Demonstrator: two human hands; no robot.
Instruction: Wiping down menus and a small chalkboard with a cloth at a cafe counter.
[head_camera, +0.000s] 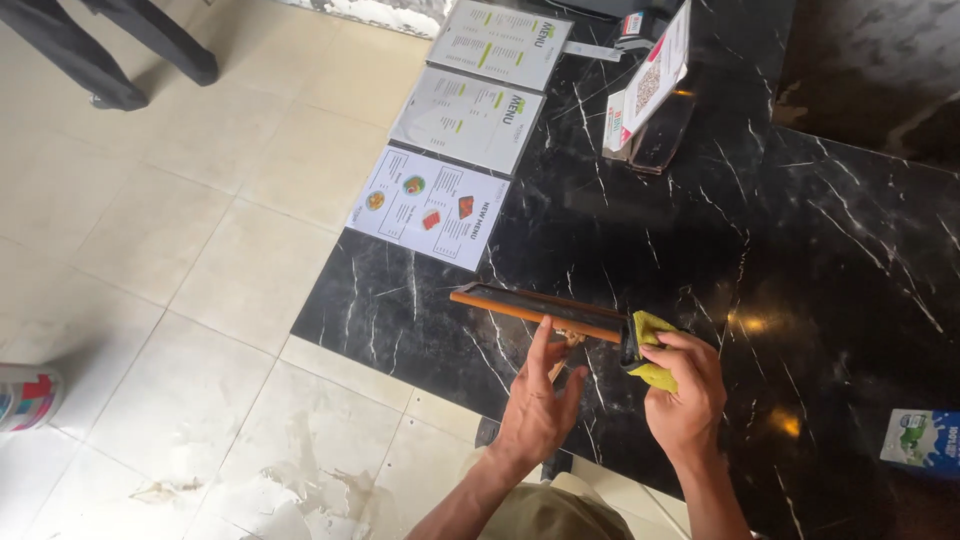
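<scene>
Yellow cloth (655, 350) — half hidden by right hand (685, 395).

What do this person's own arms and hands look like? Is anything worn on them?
Both are bare: the left hand and right hand show no gloves, rings or watch, and both forearms are uncovered, with no sleeves in view. A bit of khaki clothing shows at the bottom edge.
</scene>
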